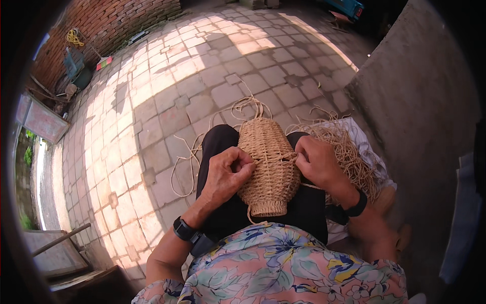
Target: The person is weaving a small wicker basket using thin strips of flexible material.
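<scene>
A woven straw-coloured basket (271, 177) lies across my lap, its narrow rimmed end toward me and its wider body toward my knees. My left hand (229, 172) is at the basket's left side, thumb and fingers pinched together against the weave; whatever is between them is too small to make out. At the right side, my right hand (315, 161) pinches a strand of cord that meets the weave near a small dark gap. Loose cord ends (250, 104) trail from the basket's far end onto the paving.
A tangled heap of cord (349, 157) lies on a white sheet (377, 157) by my right leg. A grey wall (420, 96) rises at the right. More loose cord (185, 164) lies left of my knee. Brick-paved ground (167, 116) spreads ahead, with a green bucket (82, 79) at the far left.
</scene>
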Demonstrator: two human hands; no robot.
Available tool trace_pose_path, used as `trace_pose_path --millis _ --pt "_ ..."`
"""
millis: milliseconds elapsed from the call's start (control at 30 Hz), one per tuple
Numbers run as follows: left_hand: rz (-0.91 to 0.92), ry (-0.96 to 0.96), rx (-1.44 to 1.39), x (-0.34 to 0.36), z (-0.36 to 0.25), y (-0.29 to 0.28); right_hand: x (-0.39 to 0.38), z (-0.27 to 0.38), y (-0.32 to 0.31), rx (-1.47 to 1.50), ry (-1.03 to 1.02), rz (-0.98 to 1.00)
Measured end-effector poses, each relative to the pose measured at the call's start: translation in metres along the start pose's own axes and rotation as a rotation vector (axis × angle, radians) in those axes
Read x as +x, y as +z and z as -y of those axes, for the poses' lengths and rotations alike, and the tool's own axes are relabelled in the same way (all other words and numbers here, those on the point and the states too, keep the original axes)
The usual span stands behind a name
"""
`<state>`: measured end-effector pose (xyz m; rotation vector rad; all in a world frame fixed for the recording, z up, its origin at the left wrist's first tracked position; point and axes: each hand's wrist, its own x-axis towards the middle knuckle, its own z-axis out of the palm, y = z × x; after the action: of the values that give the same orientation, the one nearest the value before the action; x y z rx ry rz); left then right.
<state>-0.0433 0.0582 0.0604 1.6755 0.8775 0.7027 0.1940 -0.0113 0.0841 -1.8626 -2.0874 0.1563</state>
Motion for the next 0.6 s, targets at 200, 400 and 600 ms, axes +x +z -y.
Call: trace_pose_path --millis 200,400,600 --pt "-0.002 0.004 0.015 0.007 -0.003 0.000 0.004 0.010 -0.004 0.341 -0.176 -0.089" --pt "0.116 0.070 0.048 0.013 -0.003 -0.004 -0.008 -0.005 0.010 0.488 -0.019 -0.073" --pt "0.119 -0.174 -0.351 0.010 0.007 -0.014 -0.024 -0.016 0.014 0.890 0.162 -0.060"
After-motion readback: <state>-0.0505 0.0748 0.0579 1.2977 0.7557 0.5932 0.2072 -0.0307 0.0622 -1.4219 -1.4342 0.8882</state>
